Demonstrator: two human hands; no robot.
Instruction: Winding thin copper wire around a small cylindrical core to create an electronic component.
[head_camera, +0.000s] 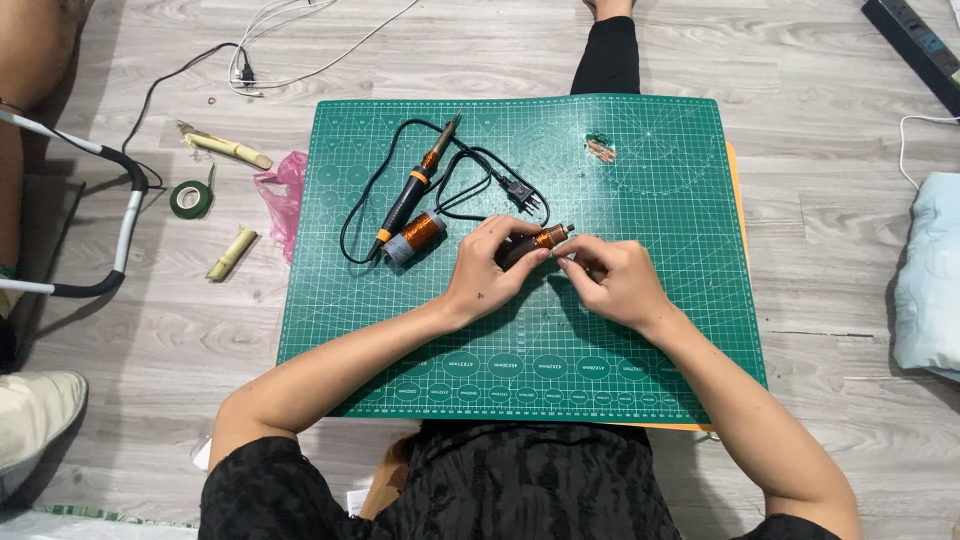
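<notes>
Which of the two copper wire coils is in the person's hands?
The small dark-bodied coil at mat centre, pinched by the left hand and right hand. The bigger spool lies untouched beside the soldering iron.

Left hand gripping coil, right hand beside

We see a small dark motor part with a band of copper wire wound round its far end, where a short metal tip sticks out to the right. It lies roughly level, pointing right, just above the middle of the green cutting mat. Much of its dark body is hidden, so we cannot tell its full shape. The copper band looks tightly and evenly wound, bright orange against the dark casing.
</notes>
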